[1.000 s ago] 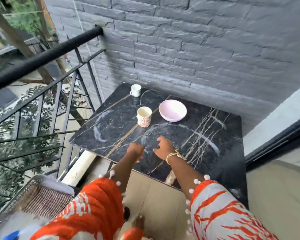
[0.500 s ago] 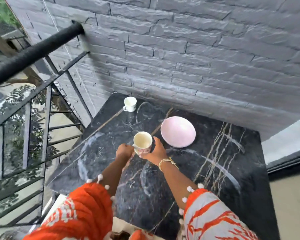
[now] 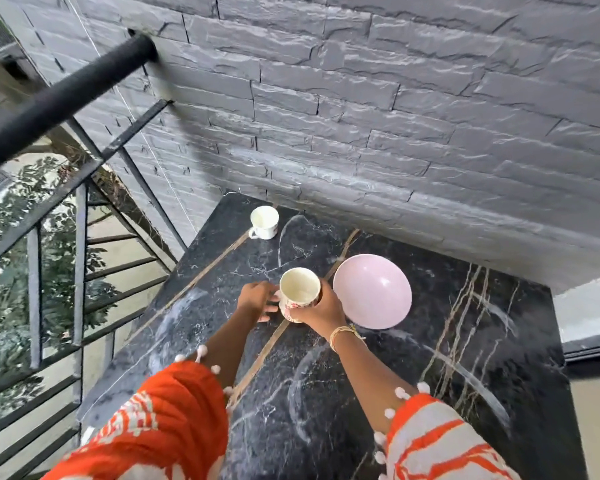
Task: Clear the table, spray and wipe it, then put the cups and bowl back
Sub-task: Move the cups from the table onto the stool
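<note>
Right hand [image 3: 321, 306] grips the floral cup [image 3: 299, 293] from its right side, left hand [image 3: 257, 301] steadies its left with fingertips, grip loose; cup sits mid-desk [image 3: 465, 358], touching or just off it, beside the pink bowl [image 3: 373, 292]; white cup [image 3: 264, 222] far left. A second ago both hands were at the near edge, holding nothing.

no readable text, labels or numbers — none anywhere

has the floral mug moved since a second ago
Cannot tell. The floral mug sits beside the pink bowl as before; only the right hand now grips it.
</note>
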Available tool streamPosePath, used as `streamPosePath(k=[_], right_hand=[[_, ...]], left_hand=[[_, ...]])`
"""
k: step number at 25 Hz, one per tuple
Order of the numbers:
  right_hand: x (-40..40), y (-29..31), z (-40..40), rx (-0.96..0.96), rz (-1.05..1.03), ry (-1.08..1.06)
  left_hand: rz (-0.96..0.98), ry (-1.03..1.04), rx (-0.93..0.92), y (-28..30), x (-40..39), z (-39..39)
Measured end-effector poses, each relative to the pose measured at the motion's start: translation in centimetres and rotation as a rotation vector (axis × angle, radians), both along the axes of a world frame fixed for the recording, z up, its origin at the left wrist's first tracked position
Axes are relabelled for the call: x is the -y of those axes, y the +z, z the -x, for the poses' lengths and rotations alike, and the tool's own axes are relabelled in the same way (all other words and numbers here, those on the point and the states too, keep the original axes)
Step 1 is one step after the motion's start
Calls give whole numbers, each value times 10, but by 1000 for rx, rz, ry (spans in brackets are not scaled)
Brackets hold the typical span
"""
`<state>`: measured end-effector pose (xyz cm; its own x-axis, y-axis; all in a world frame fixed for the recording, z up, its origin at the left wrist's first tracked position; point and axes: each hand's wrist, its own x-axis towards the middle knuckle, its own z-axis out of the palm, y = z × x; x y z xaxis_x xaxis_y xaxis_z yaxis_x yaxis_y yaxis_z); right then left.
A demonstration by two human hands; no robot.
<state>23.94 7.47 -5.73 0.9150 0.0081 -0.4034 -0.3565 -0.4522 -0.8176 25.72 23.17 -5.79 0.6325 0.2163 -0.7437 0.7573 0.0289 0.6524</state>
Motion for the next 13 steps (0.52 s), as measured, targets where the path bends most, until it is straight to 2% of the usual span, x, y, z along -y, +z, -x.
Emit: streamPosePath(k=[6,9,13], right_hand=[[-2,-2,-22,11,-22,-24],[-9,-9,-30,4,-48,-44],[-14,-16,-40,9,-65,-46]], left_hand=[[-301,27,84,-20,-25,-71],[-351,60,72,-21,-33,-97],[-306,131,124,-35,-41,-125]])
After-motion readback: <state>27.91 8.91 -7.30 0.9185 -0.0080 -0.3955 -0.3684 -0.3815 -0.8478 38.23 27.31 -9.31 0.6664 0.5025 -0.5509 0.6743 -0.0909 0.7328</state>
